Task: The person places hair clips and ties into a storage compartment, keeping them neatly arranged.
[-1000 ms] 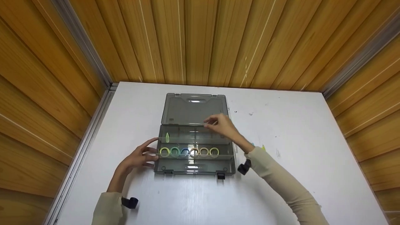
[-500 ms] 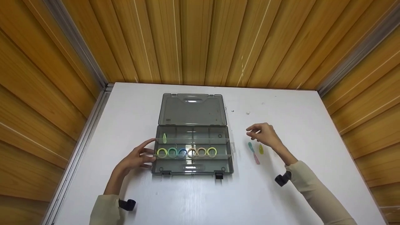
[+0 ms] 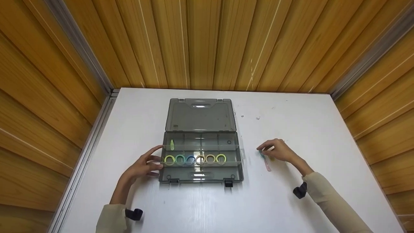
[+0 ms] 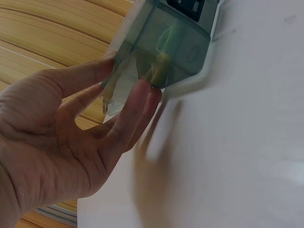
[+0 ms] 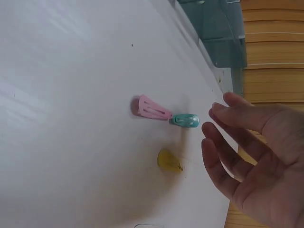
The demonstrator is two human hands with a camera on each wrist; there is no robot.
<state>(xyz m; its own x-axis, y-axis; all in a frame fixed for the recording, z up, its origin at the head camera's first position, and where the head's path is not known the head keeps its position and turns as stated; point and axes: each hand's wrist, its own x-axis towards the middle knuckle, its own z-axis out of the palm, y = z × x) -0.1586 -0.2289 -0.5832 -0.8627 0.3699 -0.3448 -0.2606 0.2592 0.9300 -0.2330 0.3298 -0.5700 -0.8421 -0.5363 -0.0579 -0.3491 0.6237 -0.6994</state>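
- The fingers of the right hand were loosely bent, thumb and fingertips apart, with nothing in their grasp; the wrist view showed a gap between them and the teal clip.
- The fingers of the left hand were spread and slightly bent, their tips touching the left end of the box.
- To the right of the box, the teal clip lay end to end with a pink clip, both smooth, slim and slotted.
- Beside that pair, also right of the box, was a yellow teardrop-shaped piece.
- The box was smoky, see-through plastic, rectangular, split lengthwise by clear dividers, its lid folded back behind it.
- Inside the box, a yellow-green clip sat in the back row's left end; six coloured rings lined the middle row.
- Beneath the box spread a white, faintly marked table; behind it rose grooved, wood-grained panels.
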